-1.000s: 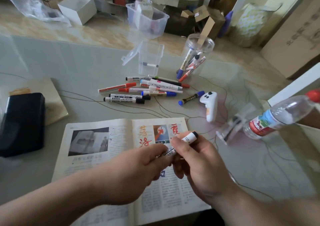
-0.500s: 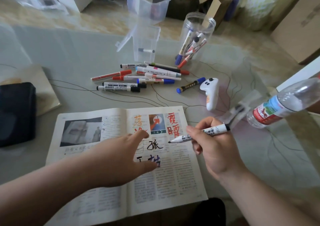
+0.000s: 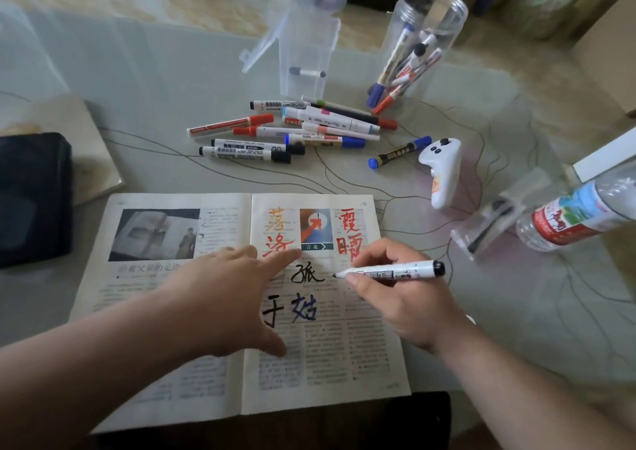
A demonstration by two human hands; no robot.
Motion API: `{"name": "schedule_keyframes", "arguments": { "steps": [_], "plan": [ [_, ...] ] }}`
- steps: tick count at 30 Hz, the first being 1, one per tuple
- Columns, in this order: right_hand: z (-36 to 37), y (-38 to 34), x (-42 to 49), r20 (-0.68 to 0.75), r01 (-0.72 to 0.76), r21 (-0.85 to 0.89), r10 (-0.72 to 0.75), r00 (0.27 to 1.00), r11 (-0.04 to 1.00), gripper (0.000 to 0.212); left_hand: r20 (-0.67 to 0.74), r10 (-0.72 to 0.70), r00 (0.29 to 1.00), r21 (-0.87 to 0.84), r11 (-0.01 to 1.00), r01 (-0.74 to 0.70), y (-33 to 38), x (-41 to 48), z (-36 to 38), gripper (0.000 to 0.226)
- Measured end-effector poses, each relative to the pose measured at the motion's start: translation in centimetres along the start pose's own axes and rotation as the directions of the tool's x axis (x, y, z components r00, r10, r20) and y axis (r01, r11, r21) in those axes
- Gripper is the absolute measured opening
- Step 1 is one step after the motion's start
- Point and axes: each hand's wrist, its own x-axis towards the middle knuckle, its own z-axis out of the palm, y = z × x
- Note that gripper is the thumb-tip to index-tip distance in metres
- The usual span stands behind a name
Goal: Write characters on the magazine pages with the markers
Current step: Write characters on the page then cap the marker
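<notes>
The left hand lay spread-fingered on the one open magazine; the right hand pinched one marker, its tip inside the right page's edge.

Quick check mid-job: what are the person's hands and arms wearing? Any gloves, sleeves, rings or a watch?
Nothing that shows. The left hand and right hand are bare, with no gloves and no rings on the visible fingers. The left forearm and right forearm are bare to the picture's edge, with no sleeve, watch or band in view.
</notes>
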Motion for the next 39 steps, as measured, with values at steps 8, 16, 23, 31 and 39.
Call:
{"name": "schedule_keyframes", "arguments": {
  "steps": [8,16,23,31,39],
  "plan": [
    [0.0,0.5,1.7,-0.095,0.004,0.003,-0.003,0.996,1.000,0.011,-0.021,0.011,1.000,0.024,1.000,-0.010,-0.1,0.1,0.2,0.125],
    [1.0,0.4,2.1,-0.038,-0.028,-0.043,0.027,0.999,0.999,0.009,-0.036,0.015,0.999,0.020,1.000,-0.015,-0.4,0.0,0.4,0.124],
    [1.2,0.5,2.1,-0.043,-0.062,-0.116,0.058,0.997,0.991,0.017,-0.033,0.020,0.999,0.018,1.000,-0.019,-0.5,0.1,0.4,0.124],
    [1.2,0.3,1.9,-0.042,-0.079,-0.091,0.075,0.996,0.993,0.018,-0.040,0.024,0.999,0.022,1.000,-0.023,-0.5,0.1,0.5,0.124],
    [1.2,-0.1,1.9,0.025,-0.069,-0.098,0.072,0.997,0.993,0.014,-0.048,0.028,0.998,0.027,0.999,-0.027,-0.6,0.1,0.5,0.124]
  ]
}}
